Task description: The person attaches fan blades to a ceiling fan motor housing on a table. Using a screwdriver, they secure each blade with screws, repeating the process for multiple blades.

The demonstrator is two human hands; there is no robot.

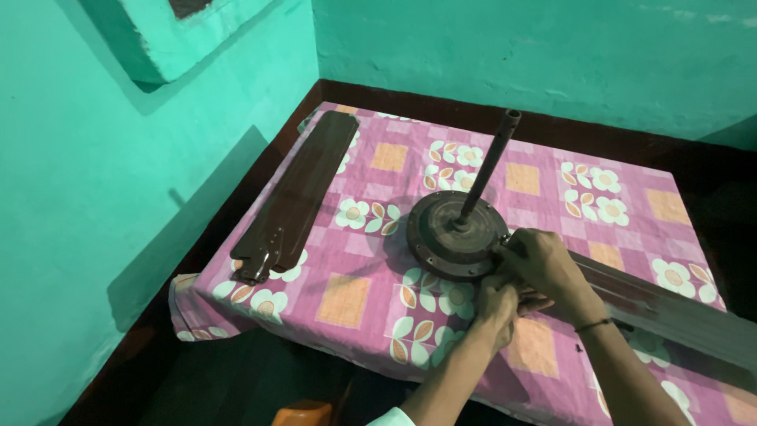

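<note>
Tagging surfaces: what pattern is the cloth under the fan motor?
Pink-purple checked cloth with orange squares and white flowers, clearest in the head view.

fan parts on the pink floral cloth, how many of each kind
Fan blades: 2, one loose at the left, one under the right hand and left hand
Round motor housing: 1
Down rod standing up from the housing: 1
Total: 4 parts on the cloth
</note>
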